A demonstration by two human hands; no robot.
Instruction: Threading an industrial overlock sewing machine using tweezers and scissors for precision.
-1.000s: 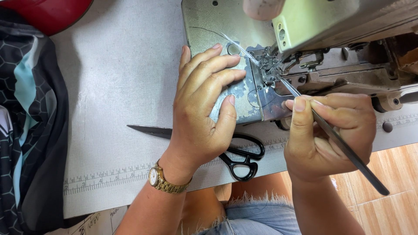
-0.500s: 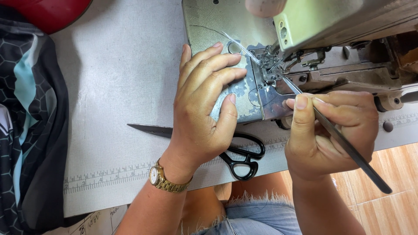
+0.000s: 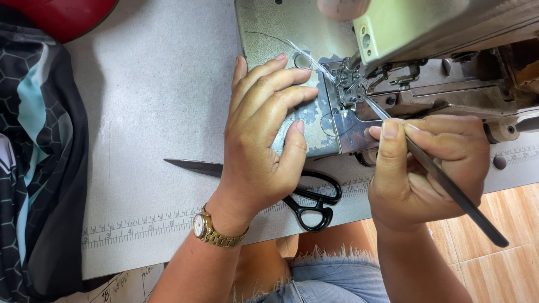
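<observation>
Unmoved — tweezers (image 3: 443,182) in right hand (image 3: 432,168)

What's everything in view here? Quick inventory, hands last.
sewing machine: 1, pale green head on a worn grey metal bed, top right
tweezers: 1, dark metal, tips at the needle area
scissors: 1, black handles, on the table, partly under the left hand
table: 1, grey, ruler strip along its front edge
patterned fabric: 1, black and light blue, far left
red object: 1, top left, cut off
wristwatch: 1, gold, left wrist
left hand: flat on the machine bed
right hand: holds the tweezers
</observation>
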